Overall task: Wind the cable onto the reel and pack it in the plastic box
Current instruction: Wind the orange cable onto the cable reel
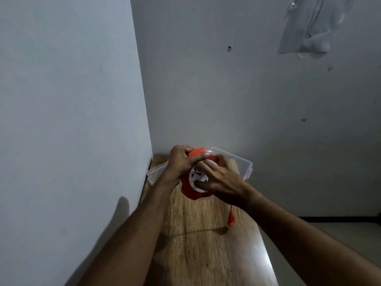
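An orange cable reel (pixel 188 189) with a white socket face (pixel 194 174) is held up above the wooden table (pixel 206 244). My left hand (pixel 181 159) grips the reel's orange handle at the top. My right hand (pixel 218 178) lies on the white face with its fingers curled on it. A short length of orange cable hangs below my right wrist and ends in an orange plug (pixel 231 220) just above the table. The clear plastic box (pixel 241 162) stands behind the reel, partly hidden by both hands.
The table runs along a grey wall on the left and meets another wall at the back. Its right edge drops to the floor. A clear plastic bag (pixel 313 27) hangs on the back wall at upper right.
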`<state>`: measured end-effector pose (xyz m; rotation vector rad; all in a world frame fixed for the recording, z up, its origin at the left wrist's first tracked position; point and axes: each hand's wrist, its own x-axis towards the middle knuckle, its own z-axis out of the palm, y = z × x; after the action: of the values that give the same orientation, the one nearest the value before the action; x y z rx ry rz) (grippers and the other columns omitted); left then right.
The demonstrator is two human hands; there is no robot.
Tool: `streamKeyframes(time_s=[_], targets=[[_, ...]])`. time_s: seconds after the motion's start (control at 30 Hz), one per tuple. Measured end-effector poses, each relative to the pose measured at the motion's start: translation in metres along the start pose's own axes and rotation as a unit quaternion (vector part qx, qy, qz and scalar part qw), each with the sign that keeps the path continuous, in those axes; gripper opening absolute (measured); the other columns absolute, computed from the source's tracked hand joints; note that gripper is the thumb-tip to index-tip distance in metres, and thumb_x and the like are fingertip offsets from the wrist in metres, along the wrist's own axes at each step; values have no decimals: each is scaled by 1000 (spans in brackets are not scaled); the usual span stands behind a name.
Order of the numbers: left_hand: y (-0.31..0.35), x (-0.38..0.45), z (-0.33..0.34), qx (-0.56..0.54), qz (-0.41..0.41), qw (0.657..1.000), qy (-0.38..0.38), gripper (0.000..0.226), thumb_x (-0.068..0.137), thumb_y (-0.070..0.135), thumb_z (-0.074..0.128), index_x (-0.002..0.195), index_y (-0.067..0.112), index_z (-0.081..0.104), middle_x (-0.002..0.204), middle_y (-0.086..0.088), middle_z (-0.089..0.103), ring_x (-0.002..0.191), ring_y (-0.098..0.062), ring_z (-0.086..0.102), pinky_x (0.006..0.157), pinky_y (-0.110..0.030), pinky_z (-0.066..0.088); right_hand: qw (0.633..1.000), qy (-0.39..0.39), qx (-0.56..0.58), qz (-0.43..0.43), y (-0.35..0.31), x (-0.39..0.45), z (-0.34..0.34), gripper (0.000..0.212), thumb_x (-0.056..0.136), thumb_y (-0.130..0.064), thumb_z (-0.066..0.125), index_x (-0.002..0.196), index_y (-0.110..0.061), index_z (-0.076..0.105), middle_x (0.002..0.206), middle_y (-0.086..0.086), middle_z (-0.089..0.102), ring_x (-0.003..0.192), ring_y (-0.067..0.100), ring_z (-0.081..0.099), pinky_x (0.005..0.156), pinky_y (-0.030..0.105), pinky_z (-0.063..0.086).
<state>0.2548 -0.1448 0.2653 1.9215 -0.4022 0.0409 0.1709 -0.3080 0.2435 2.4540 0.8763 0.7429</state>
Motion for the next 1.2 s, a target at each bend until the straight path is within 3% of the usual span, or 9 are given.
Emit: streamKeyframes(time_s=[0.13, 0.27, 0.47, 0.57, 0.67, 0.77, 1.03, 1.1, 1.2], targets=[[3, 1, 4, 34, 35, 999, 17, 38, 71, 46, 86, 84, 12, 78, 79, 2, 71, 71, -13, 69, 63, -28, 58, 998, 39, 47, 17, 0, 4, 3, 37, 81, -26, 78, 116, -27, 67, 121, 14, 51, 111, 33, 55, 93, 55, 43], [2, 2, 4, 54, 57, 997, 12, 38, 71, 46, 87, 83, 10, 79, 80, -1, 72, 73, -16, 70, 70, -38, 61, 996, 58, 63, 15, -3, 5, 6, 45, 71, -31, 83, 115, -25, 73, 117, 14, 61, 115, 34, 54, 101, 57, 44], [-3, -1, 6, 60, 32, 998, 9, 37, 70, 47, 87, 83, 14, 77, 75, 6, 70, 66, -4, 65, 58, -16, 50, 995, 57, 75, -22, 7, 1, 18, 75, 56, -36, 90, 126, -19, 67, 121, 20, 62, 118, 39, 54, 104, 60, 46], [-5, -2, 6, 35, 12, 999, 16, 37, 70, 46, 87, 86, 14, 78, 77, 5, 72, 68, -4, 67, 59, -18, 52, 995, 63, 81, -6, 6, 1, 16, 77, 57, -36, 88, 127, -15, 65, 112, 23, 68, 106, 39, 65, 95, 57, 53], [-2, -4, 7, -4, -11, 999, 34, 33, 73, 42, 87, 86, 14, 76, 78, 5, 72, 67, -7, 69, 57, -18, 53, 983, 80, 141, 86, 0, 2, 16, 71, 58, -32, 86, 123, -12, 67, 82, 16, 70, 72, 32, 67, 68, 43, 59], [-1, -4, 9, -33, -25, 997, 65, 29, 74, 41, 86, 84, 15, 75, 79, 4, 73, 67, -11, 70, 57, -20, 56, 954, 91, 211, 190, -8, 8, 13, 57, 71, -29, 73, 124, -9, 66, 77, 15, 72, 61, 30, 68, 63, 38, 59], [-11, -5, 9, -27, -17, 994, 102, 34, 78, 44, 83, 84, 11, 76, 80, -1, 75, 68, -14, 71, 61, -26, 58, 873, 142, 274, 377, -36, 22, 12, 61, 65, -29, 91, 119, -10, 70, 101, 11, 78, 84, 25, 76, 93, 35, 51], [-15, -5, 7, -23, -17, 994, 102, 34, 78, 44, 82, 84, 12, 75, 79, 1, 73, 67, -12, 70, 61, -23, 56, 855, 134, 307, 396, -41, 23, 13, 65, 68, -32, 91, 125, -12, 68, 107, 13, 77, 88, 26, 76, 90, 41, 58], [-19, -7, 7, -37, -26, 993, 105, 34, 79, 45, 82, 85, 12, 75, 81, 2, 75, 68, -9, 71, 61, -22, 57, 820, 147, 339, 436, -47, 26, 11, 65, 68, -29, 92, 126, -12, 68, 110, 13, 76, 86, 23, 76, 82, 32, 58]])
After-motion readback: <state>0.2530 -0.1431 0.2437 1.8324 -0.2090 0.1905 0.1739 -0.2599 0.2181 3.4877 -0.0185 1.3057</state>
